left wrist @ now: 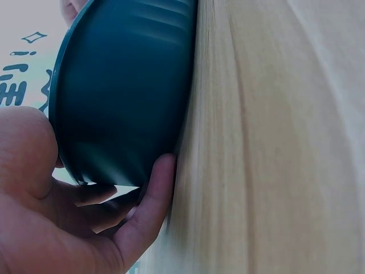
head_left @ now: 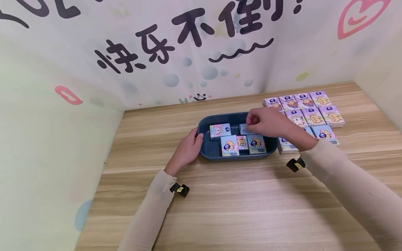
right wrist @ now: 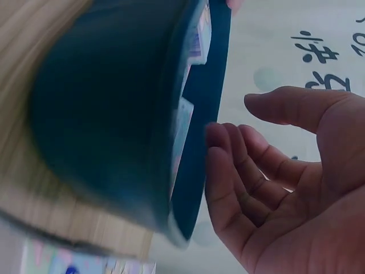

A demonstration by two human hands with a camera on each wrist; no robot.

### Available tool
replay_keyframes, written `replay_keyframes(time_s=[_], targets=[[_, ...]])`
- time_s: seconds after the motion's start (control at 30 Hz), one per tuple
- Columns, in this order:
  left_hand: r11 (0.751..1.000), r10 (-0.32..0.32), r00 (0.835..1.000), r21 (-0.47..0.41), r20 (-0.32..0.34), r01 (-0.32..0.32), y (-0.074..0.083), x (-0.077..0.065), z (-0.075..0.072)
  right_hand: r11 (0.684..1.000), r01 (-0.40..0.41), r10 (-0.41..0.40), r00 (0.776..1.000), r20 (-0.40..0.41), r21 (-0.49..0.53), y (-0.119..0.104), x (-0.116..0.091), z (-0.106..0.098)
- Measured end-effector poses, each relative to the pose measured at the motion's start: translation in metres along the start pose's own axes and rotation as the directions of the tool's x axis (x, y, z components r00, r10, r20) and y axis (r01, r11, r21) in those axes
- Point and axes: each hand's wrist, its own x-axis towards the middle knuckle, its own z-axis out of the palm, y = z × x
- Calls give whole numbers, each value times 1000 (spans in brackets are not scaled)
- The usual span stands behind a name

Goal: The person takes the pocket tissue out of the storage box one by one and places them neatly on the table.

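Observation:
A dark blue plastic basin (head_left: 205, 152) with rounded corners stands on the wooden table. Inside lie several small printed boxes, among them one with a white character (head_left: 216, 130), plus two light-blue ones, the left box (head_left: 228, 148) and the right box (head_left: 258, 146). My left hand (head_left: 187, 149) grips the basin's left end, thumb at the rim and fingers along the outer wall (left wrist: 120, 97). Above the basin's right half is my right hand (head_left: 270, 122), fingers loosely bent. In the right wrist view a gap shows between thumb and fingertips, with nothing held. This hand partly covers another blue box.
Rows of similar small boxes (head_left: 315, 116) in purple and blue sit right of the basin, partly behind the right forearm. A printed cloth wall (head_left: 201, 83) rises at the table's back edge. Wood tabletop (head_left: 220, 202) extends in front.

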Motion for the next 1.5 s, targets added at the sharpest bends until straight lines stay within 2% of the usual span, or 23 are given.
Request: replay_keyframes(time_s=[0.07,0.2,0.23,0.4,0.53,0.63,0.73,0.97,1.07,1.13,1.23,1.3,1.43,1.47,1.5], targets=[[1000,6,1000,15,-6,-6,-11,6,3,1000,5,-5,1000,21,1,-6,4,2],[1000,3,1000,22,-14,-3,-17,11,6,1000,13,-12,998,61,-14,-16,13,8],[1000,2,1000,24,-13,-2,-18,11,6,1000,11,-9,997,74,-23,-19,16,10],[1000,-15,1000,-3,0,15,1,0,0,998,5,5,985,170,-60,-34,27,15],[1000,16,1000,14,-4,-16,-7,2,2,997,13,7,968,249,-81,-44,35,19],[999,41,999,22,-7,-41,-14,4,3,993,-7,43,954,297,-119,-51,41,24],[1000,22,1000,2,-1,-22,-6,3,2,985,-27,83,940,330,-172,-56,44,32],[1000,29,1000,1,-11,-29,-15,7,4,963,-22,116,933,340,-268,-62,43,46],[1000,23,1000,18,-17,-23,-19,9,6,962,-19,114,934,338,-272,-61,42,48],[1000,4,1000,13,-3,-4,-13,7,4,963,-15,108,936,335,-270,-61,41,48],[1000,21,1000,14,-12,-21,-23,12,8,968,-16,105,932,346,-250,-59,40,47],[1000,5,1000,-3,-2,-5,-12,7,5,972,-12,95,934,345,-234,-57,39,46],[1000,14,1000,15,-4,-14,-4,3,3,981,7,59,941,334,-192,-53,36,43],[1000,10,1000,13,1,-10,3,-1,1,984,10,50,941,333,-178,-51,36,42],[1000,16,1000,12,2,-16,1,0,2,987,9,46,941,336,-159,-49,35,40]])
